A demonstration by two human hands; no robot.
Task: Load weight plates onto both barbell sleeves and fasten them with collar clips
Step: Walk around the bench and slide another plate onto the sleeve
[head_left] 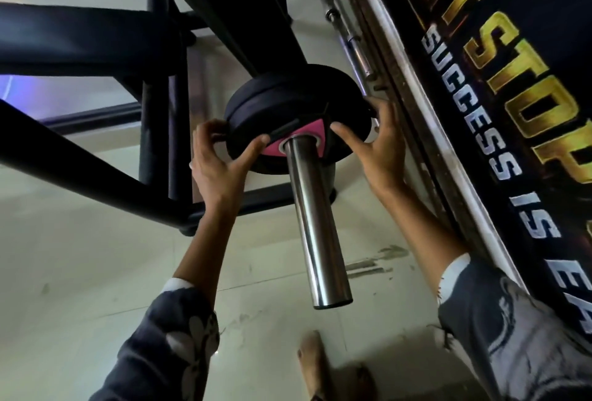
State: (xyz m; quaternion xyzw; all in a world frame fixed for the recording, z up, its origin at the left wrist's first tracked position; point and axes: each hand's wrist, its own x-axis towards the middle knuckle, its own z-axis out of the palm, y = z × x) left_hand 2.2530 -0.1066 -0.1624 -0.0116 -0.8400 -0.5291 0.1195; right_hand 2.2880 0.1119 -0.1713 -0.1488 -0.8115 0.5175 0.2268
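Banner (499,86), gold: "DON'T STOP"; white below: "SUCCESS IS EA…", rest cut off.

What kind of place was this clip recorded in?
Probably a gym: black round weight plates on a steel barbell sleeve, a black metal rack frame, and a dark motivational wall banner.

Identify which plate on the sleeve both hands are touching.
The outer plate, nearest the camera, with the pink centre; left hand and right hand grip its rim. The inner plate sits behind.

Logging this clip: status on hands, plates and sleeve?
Left hand and right hand grip outer plate on sleeve. Two plates on. No collar clip visible. Nothing blocking the sleeve end.
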